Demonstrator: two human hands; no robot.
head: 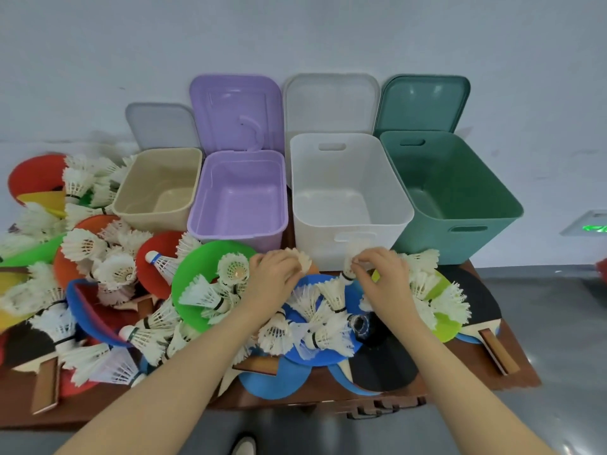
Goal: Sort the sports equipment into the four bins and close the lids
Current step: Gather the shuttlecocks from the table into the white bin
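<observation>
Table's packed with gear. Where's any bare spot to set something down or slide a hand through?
Bare wood shows only along the near table edge, below the black paddle, and at the right corner beside the wooden paddle handle. All four bins, beige, purple, white and green, look empty. Between them and both hands, left and right, shuttlecocks and paddles crowd everything.

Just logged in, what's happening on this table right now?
A person is sorting. The left hand and the right hand each pinch a shuttlecock from the pile. The beige bin, purple bin, white bin and green bin stand open and empty.
</observation>
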